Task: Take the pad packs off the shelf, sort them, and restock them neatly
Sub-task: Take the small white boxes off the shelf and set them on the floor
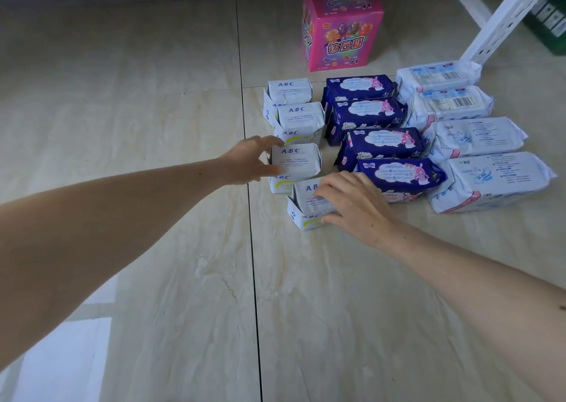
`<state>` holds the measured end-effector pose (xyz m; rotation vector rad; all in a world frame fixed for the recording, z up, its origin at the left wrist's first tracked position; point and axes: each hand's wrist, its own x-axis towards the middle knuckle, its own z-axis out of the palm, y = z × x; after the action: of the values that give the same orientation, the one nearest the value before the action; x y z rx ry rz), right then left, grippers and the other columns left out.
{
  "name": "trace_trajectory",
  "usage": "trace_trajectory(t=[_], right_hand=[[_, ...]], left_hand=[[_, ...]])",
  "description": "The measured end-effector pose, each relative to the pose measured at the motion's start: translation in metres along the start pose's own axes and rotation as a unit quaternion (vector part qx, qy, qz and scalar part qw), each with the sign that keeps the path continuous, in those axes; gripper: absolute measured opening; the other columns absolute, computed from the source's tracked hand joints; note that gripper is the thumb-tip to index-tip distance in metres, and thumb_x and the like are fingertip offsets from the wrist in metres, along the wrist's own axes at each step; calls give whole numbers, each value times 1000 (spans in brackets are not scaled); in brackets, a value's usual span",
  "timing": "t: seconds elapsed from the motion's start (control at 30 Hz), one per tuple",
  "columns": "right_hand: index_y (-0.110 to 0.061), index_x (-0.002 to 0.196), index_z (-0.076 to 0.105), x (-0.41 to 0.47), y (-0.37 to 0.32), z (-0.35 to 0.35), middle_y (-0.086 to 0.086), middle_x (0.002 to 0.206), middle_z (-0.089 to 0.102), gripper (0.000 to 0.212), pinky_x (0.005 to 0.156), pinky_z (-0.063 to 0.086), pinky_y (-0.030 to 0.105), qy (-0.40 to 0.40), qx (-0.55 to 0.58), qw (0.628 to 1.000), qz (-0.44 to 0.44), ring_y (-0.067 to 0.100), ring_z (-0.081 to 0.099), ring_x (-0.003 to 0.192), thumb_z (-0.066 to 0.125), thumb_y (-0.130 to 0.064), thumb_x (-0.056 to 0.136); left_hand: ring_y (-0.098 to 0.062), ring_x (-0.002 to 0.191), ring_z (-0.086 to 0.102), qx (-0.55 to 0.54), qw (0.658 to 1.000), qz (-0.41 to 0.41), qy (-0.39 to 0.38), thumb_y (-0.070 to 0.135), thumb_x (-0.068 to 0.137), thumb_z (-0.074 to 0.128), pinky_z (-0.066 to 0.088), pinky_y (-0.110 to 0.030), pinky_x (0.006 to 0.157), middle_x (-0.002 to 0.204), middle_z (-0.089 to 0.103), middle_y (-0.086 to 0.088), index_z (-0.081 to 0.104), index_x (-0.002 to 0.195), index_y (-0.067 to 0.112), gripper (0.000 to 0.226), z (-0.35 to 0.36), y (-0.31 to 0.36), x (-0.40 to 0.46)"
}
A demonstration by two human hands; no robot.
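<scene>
Pad packs lie in three rows on the floor [153, 126]; left hand [248, 161] grips the third ABC pack [295, 161], right hand [352, 205] grips the nearest ABC pack [306, 201]

ABC packs [295, 126] left, bunny packs [376, 132] middle, long packs [459, 132] right
</scene>
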<state>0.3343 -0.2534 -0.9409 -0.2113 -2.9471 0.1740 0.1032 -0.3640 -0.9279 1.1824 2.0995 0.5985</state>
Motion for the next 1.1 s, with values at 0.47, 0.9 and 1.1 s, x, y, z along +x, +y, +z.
trace_trajectory(t=[0.47,0.9,1.1], right_hand=[[-14,101,64,12,2,5,1,102,60,44,84,42,35,9,-63,998,28,22,56,92,84,-28,65],[-12,106,59,3,2,-85,4,104,59,42,84,44,40,-62,-43,995,65,28,57,91,78,-20,69],[-13,112,56,27,-11,-207,4,106,57,46,83,41,38,-109,-49,989,92,28,57,91,71,-1,70]], left_hand=[[-20,90,65,-8,1000,-5,21,37,90,59,59,-36,75,123,48,-3,44,138,30,51,15,19,25],[-15,105,61,81,996,-13,20,28,94,52,49,-41,91,132,46,1,49,131,26,37,-27,52,-38],[-14,106,58,154,987,-32,-31,29,95,49,50,-41,86,127,53,10,57,120,32,27,-109,135,-91]])
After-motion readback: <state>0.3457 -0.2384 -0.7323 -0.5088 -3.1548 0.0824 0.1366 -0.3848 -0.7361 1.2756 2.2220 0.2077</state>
